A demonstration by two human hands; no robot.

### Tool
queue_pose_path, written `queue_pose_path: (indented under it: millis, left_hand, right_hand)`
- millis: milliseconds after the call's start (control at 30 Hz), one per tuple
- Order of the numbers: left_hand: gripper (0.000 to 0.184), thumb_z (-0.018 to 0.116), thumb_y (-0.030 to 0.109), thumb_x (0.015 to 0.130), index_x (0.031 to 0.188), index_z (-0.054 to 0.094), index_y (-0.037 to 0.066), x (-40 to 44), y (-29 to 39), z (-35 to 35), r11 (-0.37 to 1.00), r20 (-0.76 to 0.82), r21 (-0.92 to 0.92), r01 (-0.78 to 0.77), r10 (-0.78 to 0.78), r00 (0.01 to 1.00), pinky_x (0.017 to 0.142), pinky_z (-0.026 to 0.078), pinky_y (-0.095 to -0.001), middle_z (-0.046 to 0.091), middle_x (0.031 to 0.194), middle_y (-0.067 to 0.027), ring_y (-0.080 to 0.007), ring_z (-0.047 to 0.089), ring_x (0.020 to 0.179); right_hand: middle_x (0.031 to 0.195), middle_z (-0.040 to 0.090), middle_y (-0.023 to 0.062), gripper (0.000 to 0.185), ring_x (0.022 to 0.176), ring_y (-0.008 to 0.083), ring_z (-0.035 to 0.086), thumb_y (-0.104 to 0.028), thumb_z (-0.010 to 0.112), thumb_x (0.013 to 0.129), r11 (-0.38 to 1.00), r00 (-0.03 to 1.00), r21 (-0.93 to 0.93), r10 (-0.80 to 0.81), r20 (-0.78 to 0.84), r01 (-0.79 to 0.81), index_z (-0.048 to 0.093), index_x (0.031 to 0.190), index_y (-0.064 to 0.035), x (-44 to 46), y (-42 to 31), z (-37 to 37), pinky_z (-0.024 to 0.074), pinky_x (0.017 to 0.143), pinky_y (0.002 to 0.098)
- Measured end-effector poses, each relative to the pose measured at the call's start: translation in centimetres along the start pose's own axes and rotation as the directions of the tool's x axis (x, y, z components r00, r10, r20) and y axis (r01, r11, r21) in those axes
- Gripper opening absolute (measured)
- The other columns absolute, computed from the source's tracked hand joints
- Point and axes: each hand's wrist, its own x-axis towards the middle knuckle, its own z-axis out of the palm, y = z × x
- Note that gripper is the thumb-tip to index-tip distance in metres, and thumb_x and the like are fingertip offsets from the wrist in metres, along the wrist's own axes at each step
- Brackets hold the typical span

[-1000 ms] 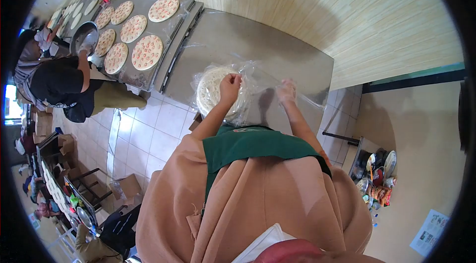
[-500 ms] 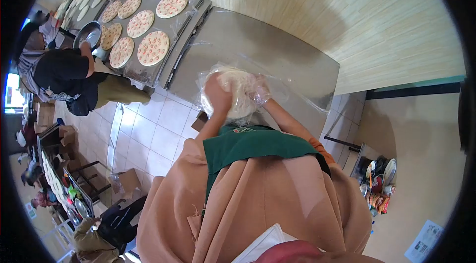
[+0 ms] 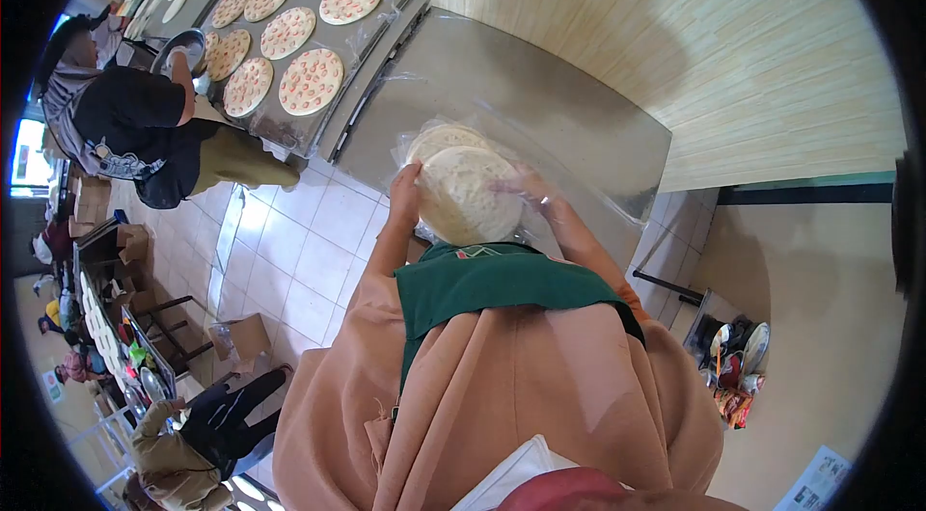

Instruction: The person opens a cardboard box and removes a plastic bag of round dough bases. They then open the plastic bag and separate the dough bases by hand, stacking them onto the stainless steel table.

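A round pale pizza base (image 3: pixel 471 195) is tilted up in front of my green apron (image 3: pixel 511 270). My left hand (image 3: pixel 406 191) grips its left edge, the fingers partly hidden. At the right edge my right hand (image 3: pixel 529 187), in a clear plastic glove, holds the same base. Behind it a second pizza base (image 3: pixel 444 137) shows its upper part, lying on clear plastic film (image 3: pixel 410 133). How many bases lie beneath cannot be made out.
The metal table (image 3: pixel 540 87) stretches away to a wood-panelled wall (image 3: pixel 733 39). On the left, a tray (image 3: pixel 362 34) carries several topped pizzas (image 3: pixel 311 82), and a co-worker (image 3: pixel 130 121) holds a metal bowl (image 3: pixel 183 53). A cardboard box (image 3: pixel 241 342) sits on the tiled floor.
The front pizza base is now lifted and tilted towards me, exposing another behind it. My left hand has gone from lying over the stack to gripping the left edge.
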Motion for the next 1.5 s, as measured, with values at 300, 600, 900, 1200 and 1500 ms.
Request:
queue_pose_path:
  millis: [300,600,900,1200,1500]
  left_hand:
    - [0.031,0.051,0.037,0.098,0.093,0.063,0.009,-2.0,3.2,2.3,0.9,-0.047,0.382,-0.209,0.245,0.968,0.052,0.048,-0.0329,0.065,0.083,-0.0039,-0.0176,0.065,0.06]
    - [0.028,0.055,0.037,0.096,0.097,0.062,0.009,1.1,1.1,-0.3,0.543,-0.014,0.799,-0.257,0.445,0.896,0.062,0.05,-0.0398,0.068,0.075,-0.0083,-0.0262,0.067,0.07]
    - [0.027,0.061,0.037,0.091,0.098,0.062,0.011,0.3,0.6,0.5,0.468,0.022,0.853,-0.233,0.412,0.911,0.066,0.05,-0.0417,0.069,0.08,-0.0077,-0.0289,0.068,0.075]
    - [0.023,0.06,0.035,0.09,0.099,0.062,0.014,-0.6,0.0,0.6,0.447,0.038,0.865,-0.229,0.397,0.917,0.066,0.051,-0.0405,0.07,0.082,-0.0058,-0.0265,0.068,0.075]
    - [0.02,0.06,0.026,0.091,0.095,0.058,0.007,-0.6,-0.5,0.7,0.64,0.028,0.705,-0.306,0.406,0.914,0.062,0.052,-0.0378,0.07,0.078,-0.0093,-0.0247,0.069,0.067]
  right_hand:
    - [0.099,0.068,0.009,0.046,0.085,0.0164,0.066,-0.019,0.076,0.079,0.999,0.941,0.047,0.022,-0.337,-0.007,0.059,0.117,0.0016,-6.2,1.7,-3.9,0.0537,0.075,0.0316]
    - [0.106,0.067,0.0159,0.05,0.09,0.0295,0.068,-0.026,0.069,0.083,0.912,0.41,-0.398,-0.327,-0.852,-0.101,0.053,0.124,-0.0026,-11.2,-4.8,-11.6,0.0528,0.082,0.038]
    - [0.109,0.065,0.022,0.044,0.105,0.036,0.062,-0.031,0.059,0.083,0.452,0.701,-0.86,-0.535,-0.472,-0.234,0.059,0.123,-0.0145,4.2,4.7,-14.3,0.0481,0.092,0.044]
    - [0.125,0.06,0.016,0.057,0.113,0.0345,0.059,-0.054,0.065,0.076,0.295,0.984,-0.939,0.017,-0.178,-0.175,0.065,0.118,-0.0159,12.8,-1.9,1.7,0.0476,0.095,0.0426]
    - [0.089,0.067,0.0092,0.051,0.094,0.0228,0.067,-0.045,0.074,0.072,0.671,0.996,-0.738,0.005,-0.087,-0.068,0.062,0.101,-0.0039,13.5,-1.9,-0.6,0.0537,0.079,0.0364]
